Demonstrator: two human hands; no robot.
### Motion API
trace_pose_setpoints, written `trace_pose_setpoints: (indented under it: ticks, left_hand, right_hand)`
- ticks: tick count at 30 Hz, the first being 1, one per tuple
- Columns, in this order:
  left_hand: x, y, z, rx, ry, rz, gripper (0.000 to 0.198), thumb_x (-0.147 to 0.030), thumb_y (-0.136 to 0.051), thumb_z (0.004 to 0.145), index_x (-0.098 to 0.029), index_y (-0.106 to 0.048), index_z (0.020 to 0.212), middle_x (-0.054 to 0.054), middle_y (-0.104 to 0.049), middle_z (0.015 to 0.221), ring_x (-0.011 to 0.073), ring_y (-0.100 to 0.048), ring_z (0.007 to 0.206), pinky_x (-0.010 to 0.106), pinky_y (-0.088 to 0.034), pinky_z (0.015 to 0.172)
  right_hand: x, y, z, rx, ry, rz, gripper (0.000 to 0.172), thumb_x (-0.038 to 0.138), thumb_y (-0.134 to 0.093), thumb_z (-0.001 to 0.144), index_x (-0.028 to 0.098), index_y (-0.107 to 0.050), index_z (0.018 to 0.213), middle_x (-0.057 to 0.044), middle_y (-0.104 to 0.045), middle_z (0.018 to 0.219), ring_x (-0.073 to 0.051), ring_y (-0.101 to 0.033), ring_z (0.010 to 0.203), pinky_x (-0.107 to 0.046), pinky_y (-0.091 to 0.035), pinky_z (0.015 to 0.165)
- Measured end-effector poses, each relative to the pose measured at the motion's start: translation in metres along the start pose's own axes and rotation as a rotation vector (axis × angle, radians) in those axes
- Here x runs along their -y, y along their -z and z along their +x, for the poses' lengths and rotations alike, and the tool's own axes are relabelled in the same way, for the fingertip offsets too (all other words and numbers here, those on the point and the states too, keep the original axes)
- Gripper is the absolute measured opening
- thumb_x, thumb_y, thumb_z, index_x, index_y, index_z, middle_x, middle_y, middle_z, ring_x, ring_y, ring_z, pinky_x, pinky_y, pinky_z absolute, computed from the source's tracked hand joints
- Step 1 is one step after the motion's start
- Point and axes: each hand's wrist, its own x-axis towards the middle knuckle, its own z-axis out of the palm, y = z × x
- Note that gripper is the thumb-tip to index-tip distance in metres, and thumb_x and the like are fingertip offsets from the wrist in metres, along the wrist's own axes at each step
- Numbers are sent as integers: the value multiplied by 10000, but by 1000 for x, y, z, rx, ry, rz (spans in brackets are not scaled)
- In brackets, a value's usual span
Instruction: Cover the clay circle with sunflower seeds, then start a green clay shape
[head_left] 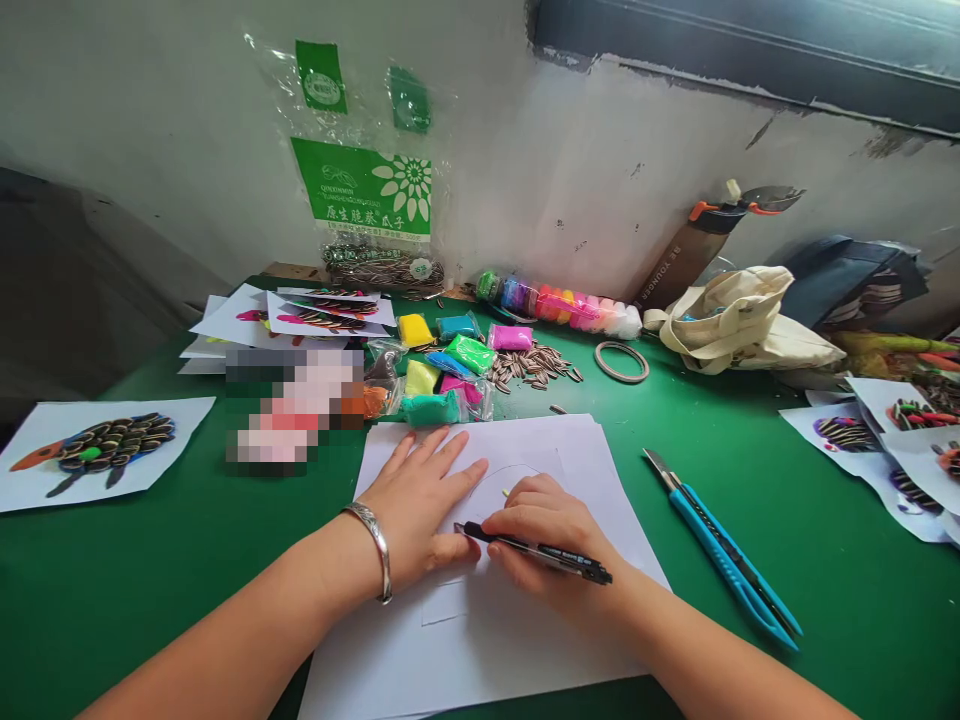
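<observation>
My left hand (420, 500) lies flat on a stack of white paper (480, 650), fingers spread and holding nothing, with a silver bangle (375, 545) on the wrist. My right hand (547, 535) grips a black pen (547, 555), whose tip touches the paper beside my left thumb. A thin curved line (495, 480) is drawn on the top sheet, partly hidden by my right hand.
A blue utility knife (720, 545) lies right of the paper on the green mat (825, 600). Beyond stand soft clay packets (450, 380), loose sunflower seeds (534, 365), and a canvas bag (742, 325). Seed-collage cards (97, 450) lie at both sides. A blurred patch covers part of the mat.
</observation>
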Motion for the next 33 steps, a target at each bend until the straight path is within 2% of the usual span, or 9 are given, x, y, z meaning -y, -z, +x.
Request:
trace_pose_setpoints:
  ticks: [3,8,21,25,28,30,33]
  left_hand:
    - [-1,1,0,7,0,-5,757,-476,-653,742,-307,-366,1421,107,-192,1555,333,-89,1426,584,-120,1111]
    - [2,-1,1,-10,-4,-23,776,-520,-666,732,-310,-370,1418,110,-193,1554,338,-79,1427,590,-116,1110]
    - [7,-11,0,-75,-32,-49,776,-543,-674,724,-331,-376,1409,82,-216,1553,351,-97,1424,602,-110,1110]
    - [7,-9,1,-61,-28,-53,787,-547,-673,722,-323,-373,1414,90,-208,1554,357,-92,1423,605,-111,1107]
    - [6,-6,1,-48,-23,-60,791,-543,-673,722,-323,-368,1418,92,-201,1555,358,-82,1424,605,-113,1105]
    - [5,-4,0,-33,-17,-57,791,-535,-675,721,-323,-367,1419,95,-197,1556,355,-82,1424,599,-115,1105]
    - [5,-3,0,-35,-21,-54,785,-529,-678,716,-324,-378,1413,101,-207,1552,348,-98,1424,590,-123,1106]
  right_hand:
    - [-2,1,-1,-31,-20,-23,112,139,-559,778,217,-634,809,5,-654,633,-151,-576,664,-306,-419,663]
    - [0,6,-1,-50,-134,-61,109,134,-536,750,199,-618,721,-1,-616,614,-139,-552,620,-280,-414,621]
    - [0,10,0,-50,-198,-61,126,137,-515,757,201,-614,713,2,-602,607,-143,-542,606,-284,-418,618]
    - [2,22,-1,-104,-406,104,106,180,-544,793,197,-645,766,-13,-643,680,-151,-570,643,-271,-435,597]
    - [1,31,-2,-208,-551,302,180,292,-536,872,197,-664,955,-24,-680,723,-169,-617,706,-283,-475,642]
    - [3,34,-3,-232,-574,378,266,357,-507,906,197,-652,1061,-40,-706,778,-183,-642,774,-302,-492,700]
    - [8,33,-5,-150,-580,354,240,357,-543,885,201,-678,1008,-46,-712,807,-186,-648,784,-297,-495,705]
